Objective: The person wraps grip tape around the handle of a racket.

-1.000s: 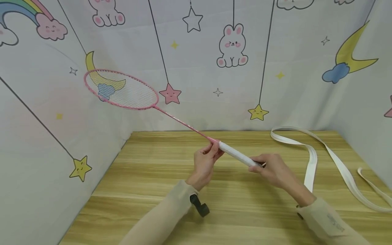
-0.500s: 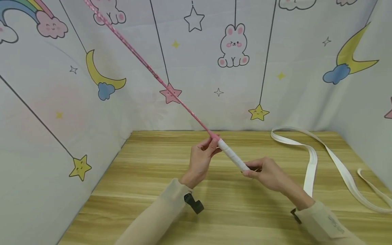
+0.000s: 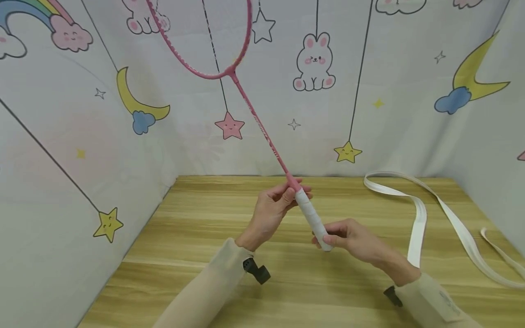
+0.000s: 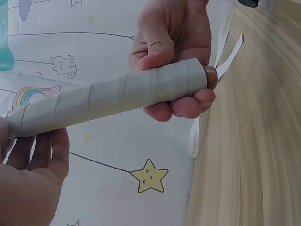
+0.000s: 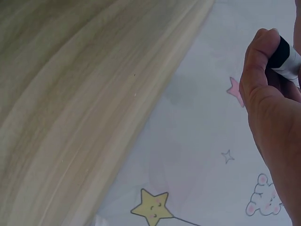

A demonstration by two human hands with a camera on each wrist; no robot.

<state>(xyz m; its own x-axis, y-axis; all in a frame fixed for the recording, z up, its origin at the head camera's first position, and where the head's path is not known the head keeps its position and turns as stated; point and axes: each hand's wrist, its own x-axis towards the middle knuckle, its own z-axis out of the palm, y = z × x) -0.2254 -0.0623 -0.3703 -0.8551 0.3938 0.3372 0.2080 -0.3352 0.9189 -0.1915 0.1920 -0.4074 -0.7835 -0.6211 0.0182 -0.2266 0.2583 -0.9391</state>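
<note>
A pink badminton racket (image 3: 262, 130) is held up slantwise, its head at the upper left and cut off by the top of the head view. White tape winds in overlapping turns round its handle (image 4: 103, 96). My left hand (image 3: 268, 214) pinches the pink cone just above the wrapped part, thumb on the near side. At the lower end, my right hand (image 3: 354, 239) grips the handle between thumb and fingers. In the right wrist view, a black butt end (image 5: 280, 52) shows by the right fingertips. Part of the grip lies hidden behind the fingers.
A long white strip (image 3: 418, 223) lies in loose curves on the right of the wooden table (image 3: 197, 273). White cloth walls (image 3: 270, 100) printed with cartoons stand behind and at both sides. Dark straps (image 3: 256, 271) sit at the cuffs.
The racket has swung upward from pointing left to standing steeper, and its face has turned through edge-on toward me. My right hand has moved down and left with the handle's end.
</note>
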